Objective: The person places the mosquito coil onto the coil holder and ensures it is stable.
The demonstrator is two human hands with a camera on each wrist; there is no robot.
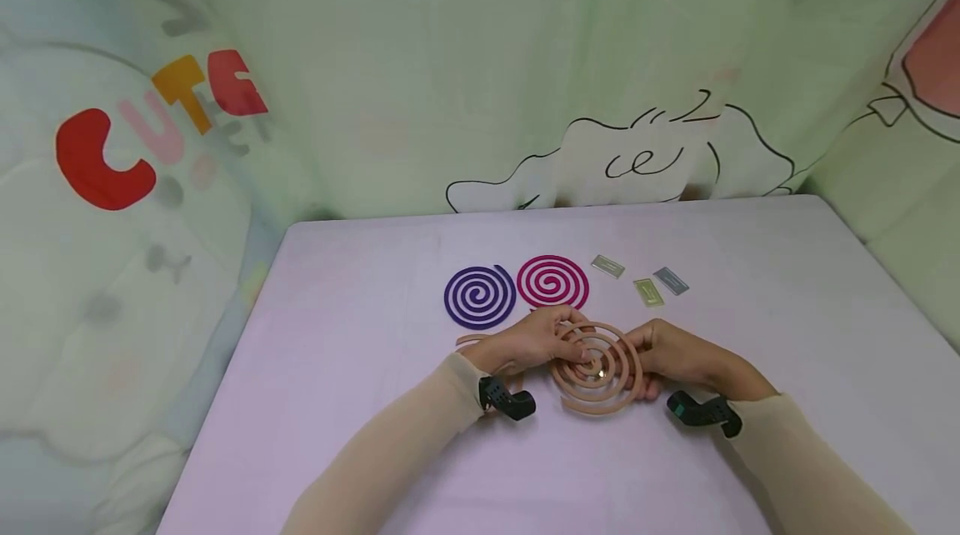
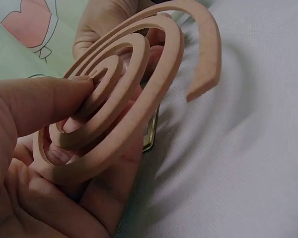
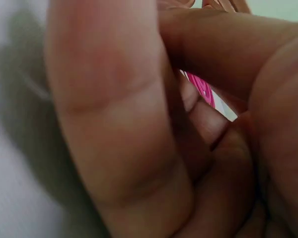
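A tan mosquito coil (image 1: 600,410) is held tilted above the table. My left hand (image 1: 536,341) pinches it near its centre, thumb on the near face and fingers behind, as the left wrist view shows. My right hand (image 1: 675,356) is curled behind the coil's right side. A small metal coil stand (image 2: 150,134) shows partly behind the coil, apparently in the right hand's fingers; its grip is mostly hidden. A second tan coil (image 1: 471,339) lies partly covered by my left wrist. The right wrist view shows mostly close fingers.
A purple coil (image 1: 480,297) and a pink coil (image 1: 553,281) lie side by side beyond my hands. To their right are two gold-toned metal stands (image 1: 648,292) and a silver-grey one (image 1: 671,281). A printed curtain (image 1: 420,85) hangs behind the lilac table (image 1: 360,402).
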